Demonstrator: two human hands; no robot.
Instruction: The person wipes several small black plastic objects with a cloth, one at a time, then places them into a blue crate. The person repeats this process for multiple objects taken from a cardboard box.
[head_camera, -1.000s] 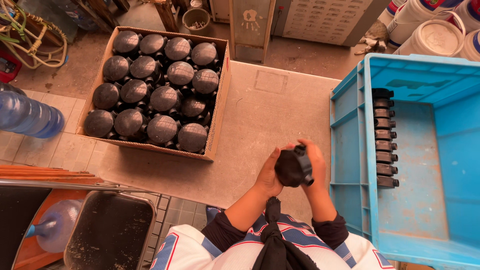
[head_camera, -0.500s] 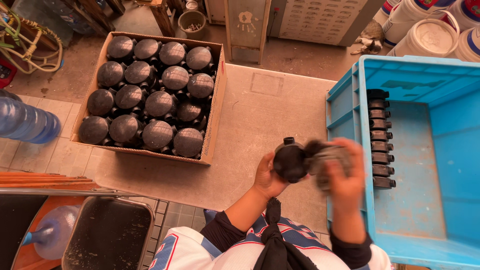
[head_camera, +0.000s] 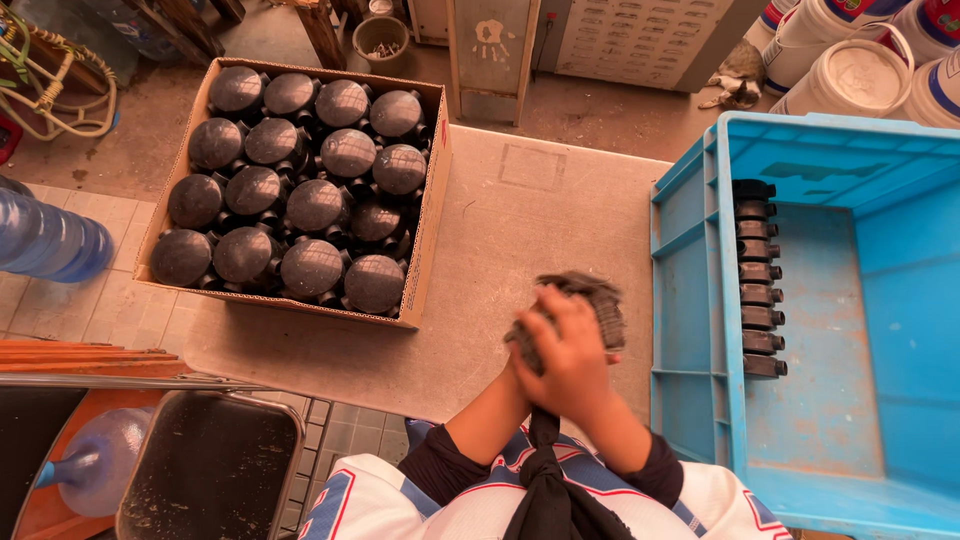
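Both my hands are clasped together over a black round part (head_camera: 598, 300) above the near edge of the table (head_camera: 520, 210). My right hand (head_camera: 575, 350) lies on top and covers most of it. Only a sliver of my left hand (head_camera: 520, 352) shows beneath, at the left. The part is blurred and mostly hidden. A cardboard box (head_camera: 428, 235) full of the same black dome-topped parts (head_camera: 315, 205) stands at the left. At the right, a blue plastic crate (head_camera: 700, 300) holds a row of black parts (head_camera: 757, 280) along its left wall.
White buckets (head_camera: 850, 70) stand at the back right. Blue water bottles lie at the left (head_camera: 45, 240) and lower left (head_camera: 95, 460). A dark metal tray (head_camera: 210, 465) sits below the table's near left edge. A grey post (head_camera: 490, 50) stands behind the table.
My right hand, which had swung out to the right beside the part, has come back over it. Both hands now close around it, slightly lower and nearer my body.
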